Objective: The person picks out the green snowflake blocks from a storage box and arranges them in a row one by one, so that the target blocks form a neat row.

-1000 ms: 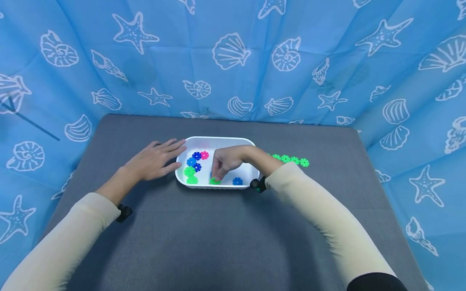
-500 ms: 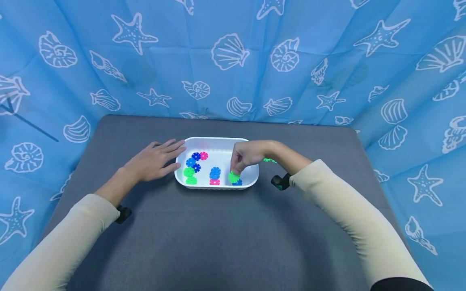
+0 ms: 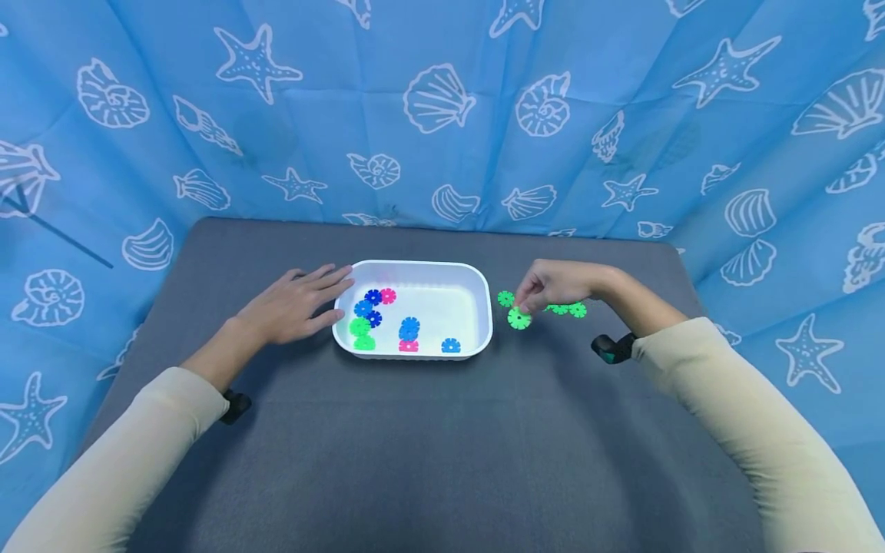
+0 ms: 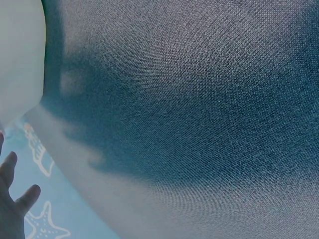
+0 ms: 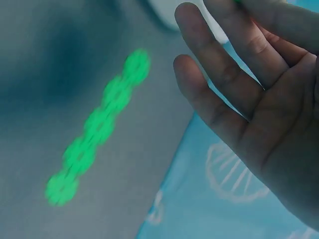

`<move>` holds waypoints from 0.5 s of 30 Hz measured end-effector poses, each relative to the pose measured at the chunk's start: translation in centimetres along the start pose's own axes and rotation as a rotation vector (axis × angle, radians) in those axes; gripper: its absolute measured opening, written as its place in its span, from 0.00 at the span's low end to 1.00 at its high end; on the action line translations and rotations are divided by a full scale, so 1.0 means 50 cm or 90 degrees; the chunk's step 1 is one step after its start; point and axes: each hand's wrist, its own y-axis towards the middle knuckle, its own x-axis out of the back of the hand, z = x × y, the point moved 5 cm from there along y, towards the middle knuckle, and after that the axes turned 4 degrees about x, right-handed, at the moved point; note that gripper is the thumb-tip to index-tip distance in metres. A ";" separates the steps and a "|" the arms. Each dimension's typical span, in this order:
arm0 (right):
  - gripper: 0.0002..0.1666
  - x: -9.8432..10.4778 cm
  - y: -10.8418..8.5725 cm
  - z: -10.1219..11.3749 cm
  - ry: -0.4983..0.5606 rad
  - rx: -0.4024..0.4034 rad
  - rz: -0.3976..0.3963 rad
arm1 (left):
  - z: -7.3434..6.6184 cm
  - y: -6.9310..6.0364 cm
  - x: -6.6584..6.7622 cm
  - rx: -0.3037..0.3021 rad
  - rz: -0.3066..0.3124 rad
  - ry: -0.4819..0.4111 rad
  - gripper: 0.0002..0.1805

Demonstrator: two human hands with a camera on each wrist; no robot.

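My right hand [image 3: 558,283] pinches a green snowflake disc [image 3: 519,318] between thumb and fingers, just right of the white tray [image 3: 415,355]. Beside and partly behind that hand lies a row of green discs [image 3: 577,309], seen whole as a slanting line of several discs [image 5: 98,124] in the right wrist view. My left hand [image 3: 290,307] has its fingers spread, their tips at the tray's left rim. Within the tray sit dark blue discs [image 3: 373,296], a pink disc [image 3: 389,296], green discs [image 3: 360,326], stacked blue discs [image 3: 409,329] over a pink one, and a single blue disc [image 3: 451,345].
A grey cloth-covered table [image 3: 429,453] lies under everything. Behind and around it hangs a blue curtain [image 3: 442,153] printed with white shells and starfish. The left wrist view mostly holds table cloth [image 4: 199,124] with a hand's shadow.
The right hand has taken a green disc from the tray's front part and carried it right, out past the rim. Blue and pink discs it covered now show. The left hand stays put.
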 end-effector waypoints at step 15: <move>0.16 0.001 -0.139 -0.188 0.065 -0.090 -0.233 | -0.001 0.003 -0.002 0.005 0.002 0.012 0.37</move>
